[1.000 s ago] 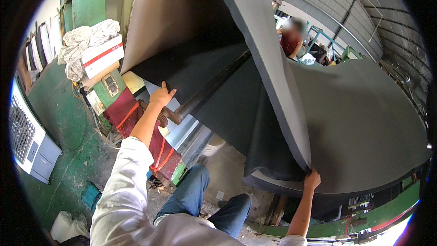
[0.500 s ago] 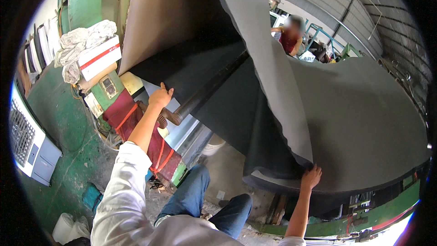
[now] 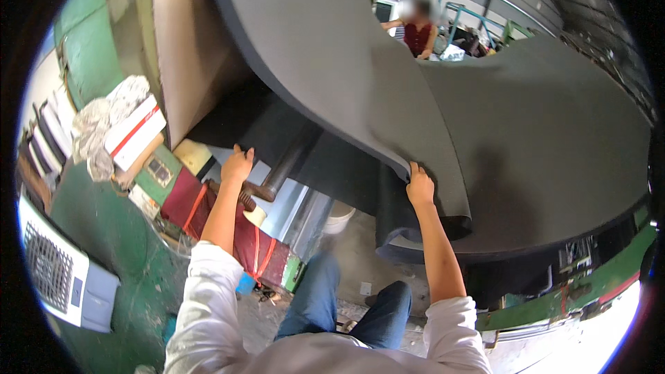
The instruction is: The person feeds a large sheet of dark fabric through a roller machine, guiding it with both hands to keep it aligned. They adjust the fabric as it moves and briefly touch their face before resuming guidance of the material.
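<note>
A wide, flexible sheet (image 3: pixel 512 125), grey on its upper face and dark underneath, spreads across the right and curls upward in the middle. My right hand (image 3: pixel 420 185) grips the lifted edge of its raised flap, fingers over the rim. To the left, my left hand (image 3: pixel 237 166) rests at the near edge of a black sheet (image 3: pixel 267 118), thumb and fingertips apart. Right beside that hand, a dark metal bar (image 3: pixel 284 166) with a thick end runs under the flap. Whatever lies beneath the raised fold is hidden.
A green machine part with maroon cloth (image 3: pixel 190 201) and orange ties stands left, below a white box (image 3: pixel 135 131) and rags (image 3: pixel 90 125). A grey-white air cooler (image 3: pixel 69 270) is on the floor. A bucket (image 3: pixel 338 218) stands below the sheet. Another person (image 3: pixel 418 34) is behind it.
My right hand has moved up and left along the grey sheet and now holds the flap's edge higher. The flap has swung lower and toward me. My left hand stays near the black sheet's edge.
</note>
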Demonstrator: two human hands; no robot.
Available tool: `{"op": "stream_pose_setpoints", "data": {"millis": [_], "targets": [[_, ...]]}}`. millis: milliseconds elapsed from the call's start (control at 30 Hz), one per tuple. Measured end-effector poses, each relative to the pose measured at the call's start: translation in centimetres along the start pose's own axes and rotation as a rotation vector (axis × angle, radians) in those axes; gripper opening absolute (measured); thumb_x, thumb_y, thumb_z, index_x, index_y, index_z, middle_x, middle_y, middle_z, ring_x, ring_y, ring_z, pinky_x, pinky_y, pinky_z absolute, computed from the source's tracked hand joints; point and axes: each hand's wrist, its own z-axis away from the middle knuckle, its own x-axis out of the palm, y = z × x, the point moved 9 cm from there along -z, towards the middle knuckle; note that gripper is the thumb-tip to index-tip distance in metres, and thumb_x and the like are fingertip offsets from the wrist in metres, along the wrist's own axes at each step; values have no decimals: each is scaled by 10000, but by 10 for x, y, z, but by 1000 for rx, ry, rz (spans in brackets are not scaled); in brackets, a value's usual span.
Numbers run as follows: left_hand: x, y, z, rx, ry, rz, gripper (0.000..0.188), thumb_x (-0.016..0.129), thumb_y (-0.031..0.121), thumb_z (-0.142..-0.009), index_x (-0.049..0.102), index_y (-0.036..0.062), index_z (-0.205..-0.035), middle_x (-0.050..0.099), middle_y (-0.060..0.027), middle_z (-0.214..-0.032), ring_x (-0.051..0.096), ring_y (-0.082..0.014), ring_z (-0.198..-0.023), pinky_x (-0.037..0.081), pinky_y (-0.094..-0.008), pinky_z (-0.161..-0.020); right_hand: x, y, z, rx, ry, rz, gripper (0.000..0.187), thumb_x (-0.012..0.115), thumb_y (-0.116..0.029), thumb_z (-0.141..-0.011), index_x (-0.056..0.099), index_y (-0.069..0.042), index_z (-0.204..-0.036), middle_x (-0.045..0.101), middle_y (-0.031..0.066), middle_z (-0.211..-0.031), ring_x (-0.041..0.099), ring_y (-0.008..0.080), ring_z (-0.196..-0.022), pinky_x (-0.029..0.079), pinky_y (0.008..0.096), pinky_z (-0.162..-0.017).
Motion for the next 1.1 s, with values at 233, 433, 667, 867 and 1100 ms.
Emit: {"op": "stream_pose_setpoints", "data": {"millis": [233, 433, 667, 867, 1100], "targets": [[0, -6, -3, 8, 27, -43, 713, 336, 515, -910, 327, -44, -1353, 606, -288, -1026, 584, -417, -980, 458, -484, -844, 14, 34, 14, 159, 27, -66, 439, 646, -102, -719, 439, -42, -1102, 626, 202, -849, 640, 374, -779, 528, 442, -681], [0, -5, 0, -1, 15, -63, 719, 326, 526, -910, 319, -28, -1369, 602, -288, -1041, 579, -424, -988, 453, -484, -856, 6, 49, 25, 241, -107, 18, 391, 685, -184, -695, 502, -18, -998, 661, 188, -807, 661, 339, -760, 543, 401, -681], [8, -11, -10, -19, -7, -65, 733, 327, 545, -898, 316, -9, -1377, 577, -297, -1099, 556, -417, -1050, 430, -481, -898, 23, 94, 24, 314, -18, 39, 148, 545, -111, -787, 673, -40, -772, 677, 137, -880, 670, 298, -808, 544, 364, -698], [8, -8, -10, 3, -1, -80, 721, 323, 531, -907, 316, -17, -1375, 573, -310, -1095, 552, -434, -1041, 429, -481, -899, 31, 117, 31, 363, -60, 122, 144, 544, -98, -796, 682, -59, -804, 681, 122, -870, 676, 280, -801, 544, 368, -699], [8, -7, -10, 23, 15, -57, 726, 330, 529, -906, 336, -43, -1353, 569, -329, -1078, 549, -449, -1033, 432, -482, -893, 39, 140, 39, 355, -50, 153, 130, 553, -112, -789, 655, -38, -818, 680, 145, -833, 678, 286, -768, 545, 372, -677]]}}
